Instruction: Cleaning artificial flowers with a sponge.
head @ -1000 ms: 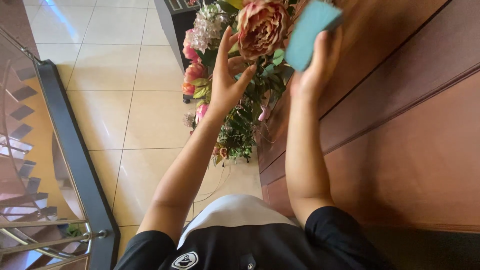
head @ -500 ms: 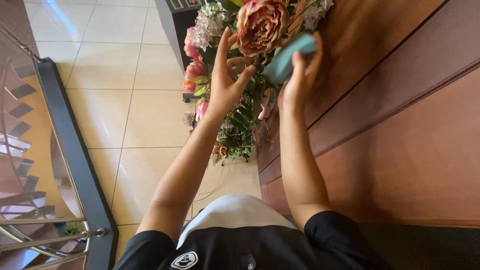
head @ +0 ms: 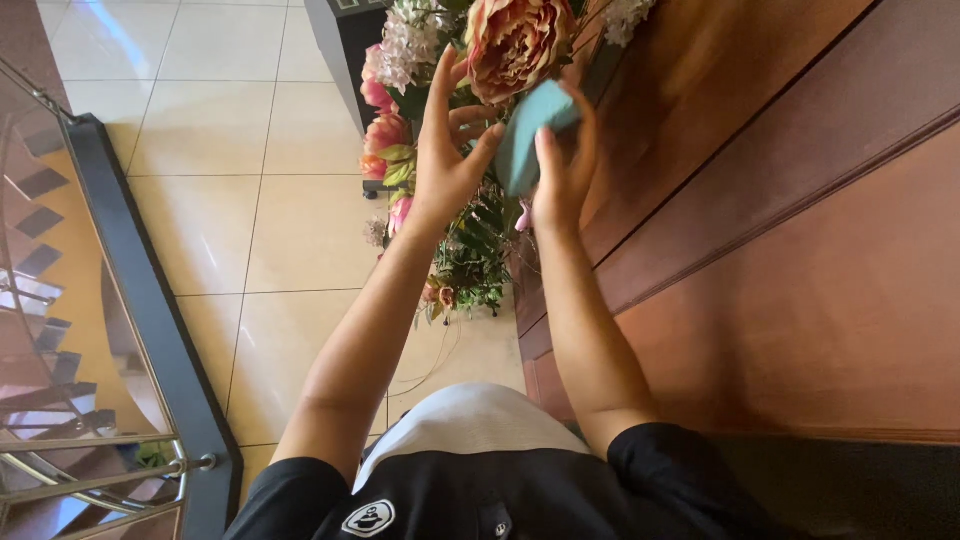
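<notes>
Teal cloth: a folded teal cleaning cloth [head: 527, 135] is pinched in the right hand [head: 560, 175], pressed in among the flowers just beside the big bloom.
Right hand: fingers curled closed around the cloth, thumb on its near face.
Left hand: the left hand [head: 445, 165] is open, fingers spread upward, palm cupping the stem side of the large dusty-pink peony bloom [head: 515, 40]; it grips nothing.
Flower arrangement: a tall bunch of pink, coral and white flowers with dark green ferny leaves [head: 470, 245] stands on the floor, against the panelling.
Wall: reddish-brown wooden panelling [head: 800, 240] with raised horizontal mouldings fills the right side, sunlit.
Floor: glossy cream square tiles [head: 220, 180] with thin grout lines.
Stair rail: a dark metal-framed glass balustrade [head: 140, 300] runs along the left edge, steps visible through it.
Cabinet: a dark grey box-like stand [head: 345, 45] sits behind the flowers.
</notes>
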